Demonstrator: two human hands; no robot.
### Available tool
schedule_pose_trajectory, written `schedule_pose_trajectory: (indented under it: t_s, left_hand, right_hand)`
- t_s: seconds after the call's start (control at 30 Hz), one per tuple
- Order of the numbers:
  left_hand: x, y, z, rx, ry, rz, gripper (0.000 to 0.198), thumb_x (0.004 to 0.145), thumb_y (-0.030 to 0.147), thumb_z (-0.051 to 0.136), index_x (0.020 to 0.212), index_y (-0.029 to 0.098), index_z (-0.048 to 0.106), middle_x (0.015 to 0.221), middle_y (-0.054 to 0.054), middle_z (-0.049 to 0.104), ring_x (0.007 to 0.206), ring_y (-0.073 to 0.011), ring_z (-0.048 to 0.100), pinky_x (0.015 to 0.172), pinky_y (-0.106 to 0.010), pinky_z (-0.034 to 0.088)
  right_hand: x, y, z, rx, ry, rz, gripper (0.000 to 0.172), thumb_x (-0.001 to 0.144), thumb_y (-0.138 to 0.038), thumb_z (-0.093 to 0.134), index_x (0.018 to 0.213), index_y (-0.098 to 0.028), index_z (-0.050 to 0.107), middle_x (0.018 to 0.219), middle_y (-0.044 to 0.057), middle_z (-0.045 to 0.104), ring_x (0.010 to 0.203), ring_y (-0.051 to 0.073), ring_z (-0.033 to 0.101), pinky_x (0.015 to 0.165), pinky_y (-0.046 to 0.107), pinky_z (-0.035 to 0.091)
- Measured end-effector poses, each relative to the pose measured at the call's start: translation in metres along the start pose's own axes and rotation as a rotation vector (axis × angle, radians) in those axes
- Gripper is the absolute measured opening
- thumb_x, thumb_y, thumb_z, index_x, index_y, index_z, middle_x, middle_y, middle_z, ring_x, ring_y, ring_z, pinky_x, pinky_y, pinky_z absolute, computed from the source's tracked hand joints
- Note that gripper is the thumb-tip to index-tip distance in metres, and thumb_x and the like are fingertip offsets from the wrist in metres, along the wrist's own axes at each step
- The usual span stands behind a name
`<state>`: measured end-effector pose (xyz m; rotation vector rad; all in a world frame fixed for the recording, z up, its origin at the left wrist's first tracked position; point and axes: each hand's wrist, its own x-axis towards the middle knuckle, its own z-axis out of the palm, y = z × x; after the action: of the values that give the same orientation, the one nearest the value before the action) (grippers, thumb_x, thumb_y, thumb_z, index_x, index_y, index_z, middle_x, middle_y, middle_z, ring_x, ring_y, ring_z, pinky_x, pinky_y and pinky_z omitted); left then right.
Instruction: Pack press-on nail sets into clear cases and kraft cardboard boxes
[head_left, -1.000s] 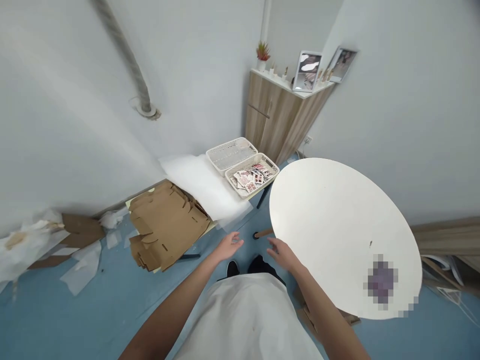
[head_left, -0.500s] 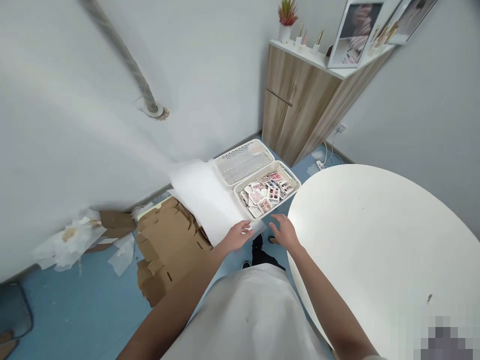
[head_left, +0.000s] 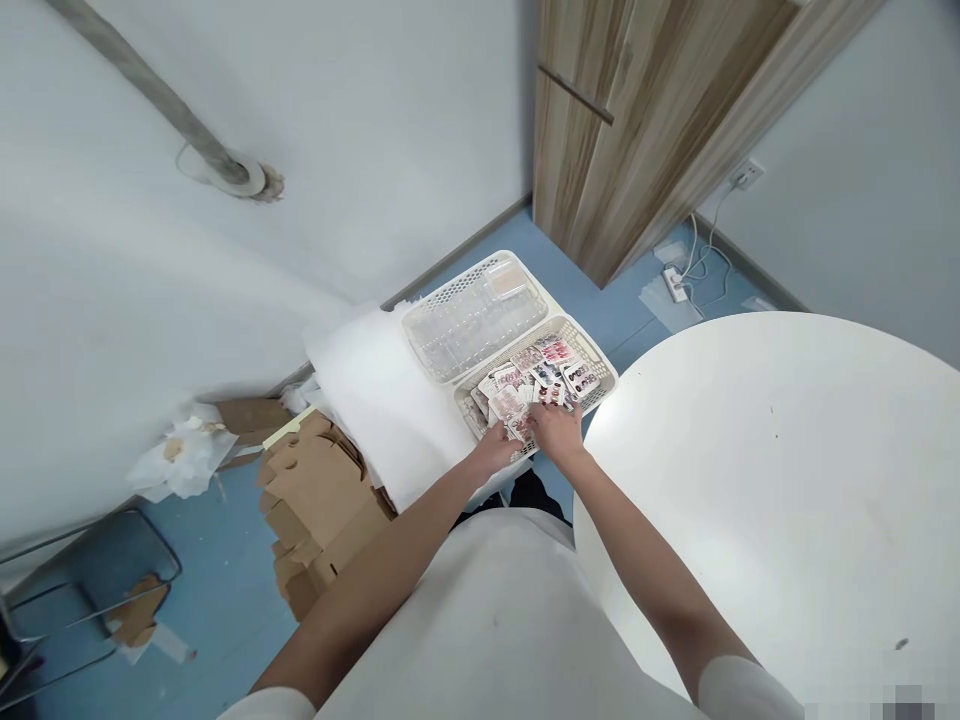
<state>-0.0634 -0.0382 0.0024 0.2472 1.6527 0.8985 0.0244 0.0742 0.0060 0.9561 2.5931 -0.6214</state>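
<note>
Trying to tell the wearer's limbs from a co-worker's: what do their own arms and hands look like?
Both forearms are bare below short white sleeves: the left sleeve and right sleeve show at the bottom edge, matching the white top. The left hand and right hand are bare: no gloves, watch or bands visible.

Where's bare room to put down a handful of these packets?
The round white table, right of the near basket, is bare up to its edge. The white foam sheet, left of both baskets, is bare too. Crowded: the near basket, full of packets under the left hand and right hand, and the far basket of clear trays.
</note>
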Motion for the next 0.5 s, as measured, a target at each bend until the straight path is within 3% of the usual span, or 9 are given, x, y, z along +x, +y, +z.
schedule_pose_trajectory:
  t_s: [0.3,0.5]
  left_hand:
    - [0.004,0.004,0.007,-0.085,-0.057,0.020,0.053,0.067,0.015,0.055,0.119,0.018,0.045,0.112,-0.007,0.059,0.104,-0.0212,0.052,0.087,-0.033,0.039]
    - [-0.007,0.004,0.002,-0.158,0.056,0.059,0.058,0.062,0.011,0.060,0.118,0.021,0.046,0.117,-0.007,0.055,0.110,-0.0212,0.048,0.088,-0.031,0.039]
  right_hand:
    - [0.002,-0.001,0.002,0.050,-0.013,0.006,0.020,0.080,-0.019,0.042,0.097,-0.022,0.053,0.093,0.007,0.061,0.088,0.020,0.055,0.093,0.043,0.014]
    - [-0.005,-0.003,-0.001,0.214,0.053,-0.002,0.037,0.080,-0.019,0.044,0.117,-0.023,0.045,0.104,0.009,0.057,0.101,0.021,0.048,0.088,0.038,0.023]
